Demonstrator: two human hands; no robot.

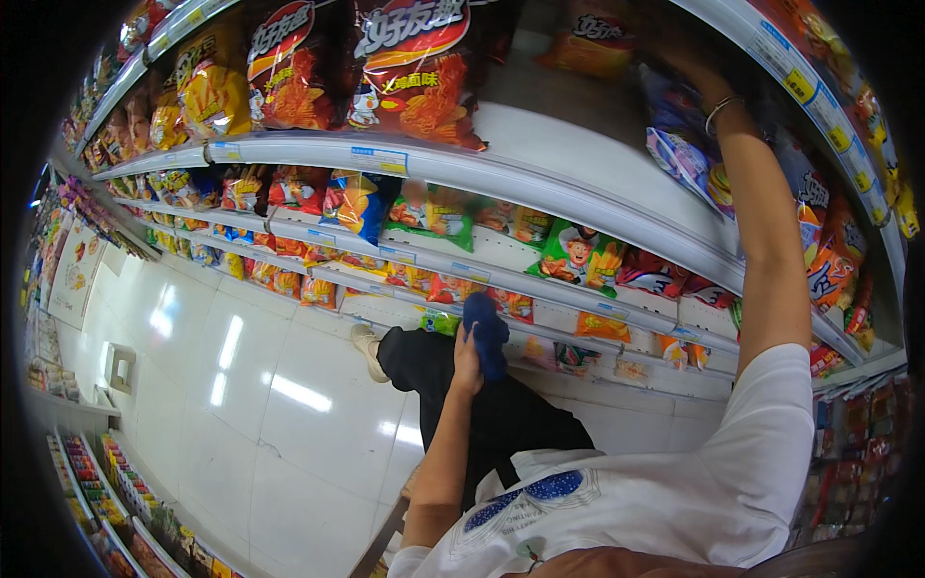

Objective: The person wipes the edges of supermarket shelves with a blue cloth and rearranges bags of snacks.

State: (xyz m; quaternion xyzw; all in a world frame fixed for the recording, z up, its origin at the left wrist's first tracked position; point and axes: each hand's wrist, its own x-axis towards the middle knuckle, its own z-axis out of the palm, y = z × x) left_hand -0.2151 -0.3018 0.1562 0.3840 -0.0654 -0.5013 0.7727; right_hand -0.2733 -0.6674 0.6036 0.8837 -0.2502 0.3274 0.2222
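My left hand (468,361) holds a bunched dark blue cloth (488,336) in front of my black trousers, below the lower shelves. My right arm, with a bracelet at the wrist, reaches up into the upper shelf at the right. There my right hand (683,61) lies in shadow, blurred, above purple and blue snack bags (683,162); its fingers do not show clearly. Left of it, a bare stretch of the white shelf board (556,144) shows, with a red-orange snack bag (589,50) farther back.
Large dark red chip bags (412,79) stand on the upper shelf at the left. Below it, lower shelves hold green, red and blue snack bags (578,253). A shelf edge with price tags (816,94) curves along the upper right. Glossy floor tiles (217,404) and another stocked shelf (108,498) lie at the left.
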